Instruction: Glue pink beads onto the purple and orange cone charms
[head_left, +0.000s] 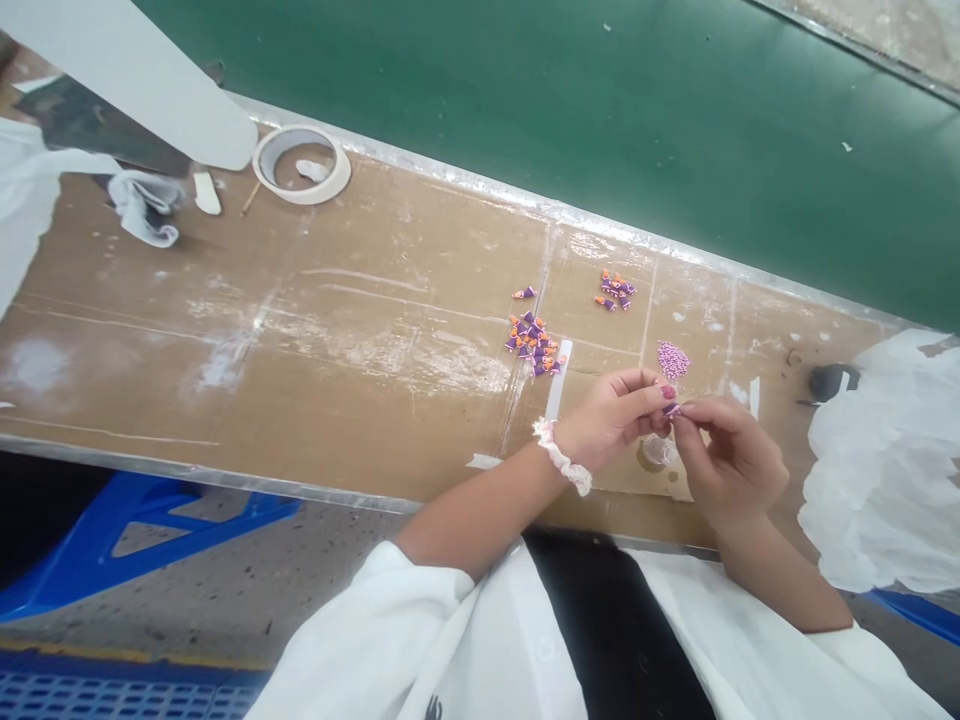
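My left hand (616,412) and my right hand (726,455) meet over the brown cardboard-covered bench (337,330), fingertips pinched together on a tiny purple piece (671,409). A white scrunchie (559,458) sits on my left wrist. Just beyond the fingers lies a small heap of pink beads (673,359). Further left is a pile of purple and orange pieces (534,343), with a smaller group (616,291) behind it and a single piece (525,293) apart. A small clear round thing (658,450) lies under my hands.
A green conveyor belt (600,110) runs along the far side of the bench. A roll of white tape (301,163) and crumpled white material (146,205) lie far left. A white plastic bag (885,470) sits at right, a dark object (825,380) beside it. Blue frame (112,540) below.
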